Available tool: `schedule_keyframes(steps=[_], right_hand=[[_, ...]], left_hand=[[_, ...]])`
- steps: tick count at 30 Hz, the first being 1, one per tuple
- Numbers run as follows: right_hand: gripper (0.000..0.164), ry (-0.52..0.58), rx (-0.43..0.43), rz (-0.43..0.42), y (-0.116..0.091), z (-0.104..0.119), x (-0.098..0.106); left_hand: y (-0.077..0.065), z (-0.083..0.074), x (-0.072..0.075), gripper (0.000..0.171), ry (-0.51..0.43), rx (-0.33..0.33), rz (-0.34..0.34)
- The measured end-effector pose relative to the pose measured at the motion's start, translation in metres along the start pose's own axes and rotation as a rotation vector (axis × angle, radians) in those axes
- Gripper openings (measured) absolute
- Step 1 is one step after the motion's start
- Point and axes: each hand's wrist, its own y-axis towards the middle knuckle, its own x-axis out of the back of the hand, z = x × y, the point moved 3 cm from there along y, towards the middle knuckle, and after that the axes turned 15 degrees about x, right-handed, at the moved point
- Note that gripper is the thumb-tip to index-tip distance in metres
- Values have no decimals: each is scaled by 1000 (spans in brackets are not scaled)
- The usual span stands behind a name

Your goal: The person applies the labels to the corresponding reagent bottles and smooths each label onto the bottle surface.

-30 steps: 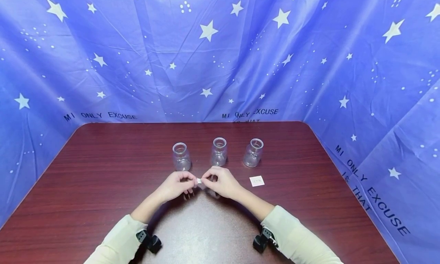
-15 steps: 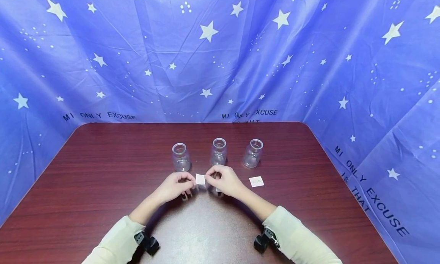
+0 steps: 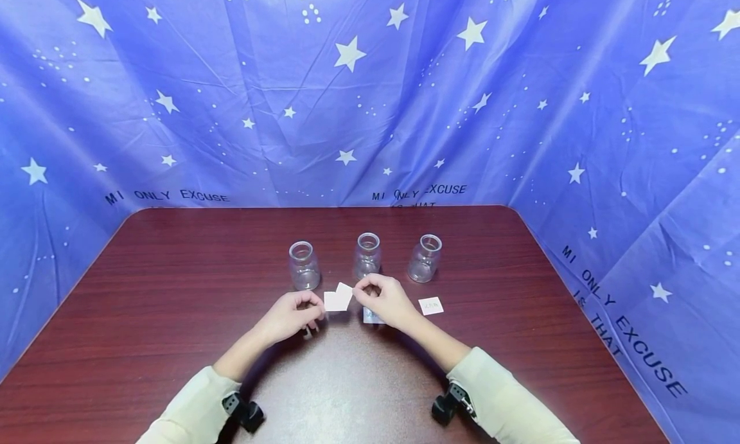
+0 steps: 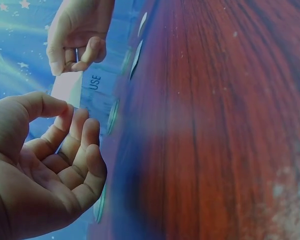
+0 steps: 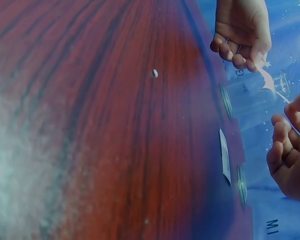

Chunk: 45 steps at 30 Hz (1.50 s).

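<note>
Between thumb and index finger, my left hand (image 3: 293, 317) pinches a small white paper square (image 3: 333, 301). My right hand (image 3: 386, 299) pinches a second white piece (image 3: 344, 293) that meets the first at an angle. In the right wrist view the two pieces touch along an edge, the left one curling (image 5: 266, 80); whether they are stuck together I cannot tell. Beneath my right hand lies a paper square with blue writing (image 3: 372, 316), partly hidden. Another written paper square (image 3: 430, 305) rests on the table to the right.
Behind my hands stand three glass jars in a row: left jar (image 3: 304, 267), middle jar (image 3: 367, 254), right jar (image 3: 424, 257). All are upright and uncapped. A tiny white scrap (image 5: 155, 73) lies on the dark red wooden table (image 3: 191, 290). Star-printed blue cloth (image 3: 300, 58) surrounds the table.
The white piece between my fingers has turned up to face the camera and spread into two angled pieces. My hands have drawn slightly apart, uncovering more of the square beneath my right hand.
</note>
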Motion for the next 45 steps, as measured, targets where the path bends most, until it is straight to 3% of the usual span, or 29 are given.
schedule_keyframes(steps=[12,23,36,45], right_hand=[[6,9,-25,-67,-3,-7,10],[6,-8,-40,-90,-8,-13,19],[8,18,-54,-72,-8,-16,16],[6,-1,-38,-58,-8,-14,14]], left_hand=[[-3,2,3,18,7,15,3],[-8,9,10,11,163,55,-75],[-12,12,13,8,348,171,-214],[-12,9,14,8,291,133,-205]])
